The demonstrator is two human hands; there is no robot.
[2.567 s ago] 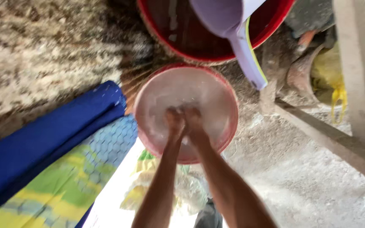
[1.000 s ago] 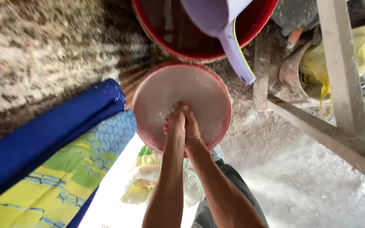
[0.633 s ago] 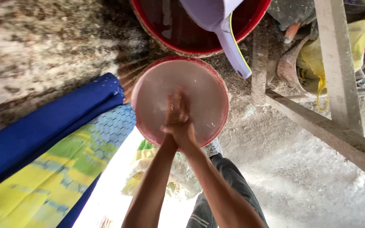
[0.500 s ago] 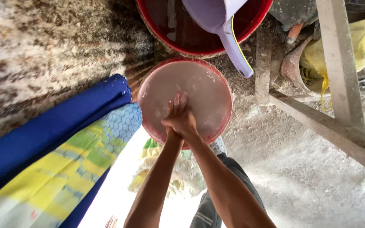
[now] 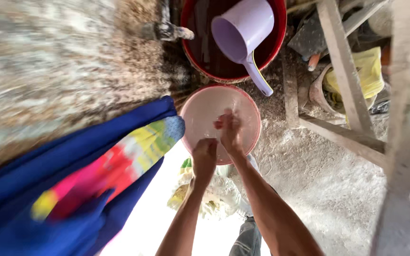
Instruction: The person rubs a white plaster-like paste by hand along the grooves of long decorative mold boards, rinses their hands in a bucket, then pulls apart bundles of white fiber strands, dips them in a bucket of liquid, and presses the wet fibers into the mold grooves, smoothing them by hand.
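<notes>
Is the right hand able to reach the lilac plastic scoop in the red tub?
Probably yes: the right hand is over the pink basin, and nothing blocks the lilac scoop's handle just beyond.

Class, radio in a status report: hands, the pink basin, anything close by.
Both hands over pink basin: left hand curled at near rim, right hand further in. Nothing seen held. Lilac scoop in red tub just beyond.
</notes>
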